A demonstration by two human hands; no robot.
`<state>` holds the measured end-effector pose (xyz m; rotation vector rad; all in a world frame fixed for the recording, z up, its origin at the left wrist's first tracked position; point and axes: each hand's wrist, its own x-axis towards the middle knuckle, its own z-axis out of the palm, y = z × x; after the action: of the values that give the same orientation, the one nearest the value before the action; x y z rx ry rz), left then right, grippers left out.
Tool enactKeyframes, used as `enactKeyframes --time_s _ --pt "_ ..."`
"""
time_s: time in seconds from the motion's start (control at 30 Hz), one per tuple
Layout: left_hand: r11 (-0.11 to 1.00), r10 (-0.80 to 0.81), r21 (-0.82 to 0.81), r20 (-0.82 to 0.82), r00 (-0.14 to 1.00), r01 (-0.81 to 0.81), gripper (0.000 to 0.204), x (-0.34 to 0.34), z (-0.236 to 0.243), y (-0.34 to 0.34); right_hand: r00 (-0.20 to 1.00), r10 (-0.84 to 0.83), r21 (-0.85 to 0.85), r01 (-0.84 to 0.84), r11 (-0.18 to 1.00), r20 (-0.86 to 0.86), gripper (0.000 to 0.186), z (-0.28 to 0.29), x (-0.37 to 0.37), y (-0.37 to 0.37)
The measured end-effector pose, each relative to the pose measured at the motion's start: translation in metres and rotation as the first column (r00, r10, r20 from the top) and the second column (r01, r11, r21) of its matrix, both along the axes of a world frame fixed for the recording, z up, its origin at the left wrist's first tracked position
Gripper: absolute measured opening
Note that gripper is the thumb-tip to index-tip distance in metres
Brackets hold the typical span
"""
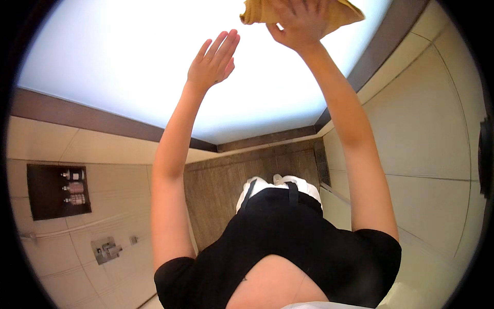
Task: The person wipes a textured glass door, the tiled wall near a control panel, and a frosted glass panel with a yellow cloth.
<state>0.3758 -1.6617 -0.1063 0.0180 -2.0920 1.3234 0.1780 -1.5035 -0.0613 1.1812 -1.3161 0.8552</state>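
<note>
A bright, frosted-looking window pane [154, 77] fills the upper part of the head view. Near its top, my right hand [301, 23] presses a yellow cloth [342, 18], spread out under the fingers and palm. My left hand [212, 62] is raised with fingers stretched out and thumb a little apart, in front of the pane and to the left of the cloth. It holds nothing. Whether the left hand touches the pane, I cannot tell.
A dark frame [92, 114] borders the pane. Tiled walls stand on both sides. On the left are a recessed niche [43, 193] with pump bottles [74, 187] and a metal shower valve [106, 250]. The floor [211, 201] is brown, with a drain grate [322, 164] at right.
</note>
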Motion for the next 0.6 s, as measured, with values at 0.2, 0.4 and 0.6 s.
enactKeyframes --time_s 0.2,0.4,0.6 --pt "0.991 -0.089 0.101 0.052 0.995 0.083 0.052 0.006 0.008 0.001 0.994 0.094 0.163 -0.101 0.981 0.05 0.035 -0.051 -0.003 0.006" --pt "0.989 -0.093 0.112 -0.002 0.996 0.092 0.05 0.009 0.023 0.005 0.969 0.055 0.23 0.001 0.973 -0.24 0.047 -0.133 -0.024 0.004" --pt "0.986 -0.119 0.113 -0.035 0.992 0.122 0.051 0.006 0.037 -0.001 0.938 0.258 0.62 -0.061 0.782 -0.233 0.03 -0.183 -0.025 0.015"
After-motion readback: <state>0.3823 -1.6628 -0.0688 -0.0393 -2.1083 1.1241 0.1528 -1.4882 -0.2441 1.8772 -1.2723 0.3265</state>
